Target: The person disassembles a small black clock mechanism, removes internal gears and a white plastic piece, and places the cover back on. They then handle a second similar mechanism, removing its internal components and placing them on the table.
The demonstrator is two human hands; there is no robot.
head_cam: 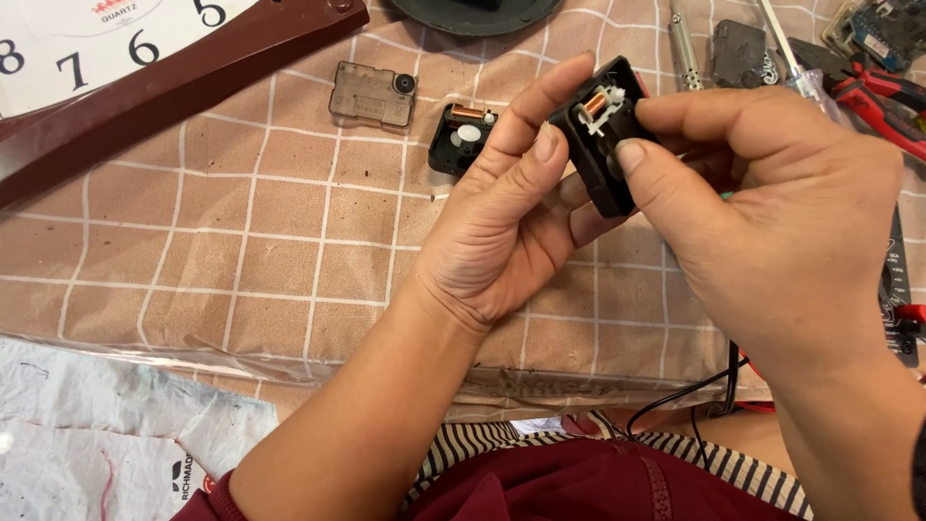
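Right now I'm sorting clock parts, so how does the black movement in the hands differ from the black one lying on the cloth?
The held movement is gripped in the air by the left hand and right hand; the lying movement rests untouched on the checked cloth. The held movement is tilted on edge; the lying movement lies flat and is partly hidden behind the left hand. Both are black, open, and show a copper coil.

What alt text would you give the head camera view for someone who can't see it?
Two bare hands hold a small open black clock movement with a copper coil, the left hand cradling it and the right hand pinching its top. On the checked tablecloth behind lie a second open movement, a smoky clear cover, a wall clock and red-handled pliers.
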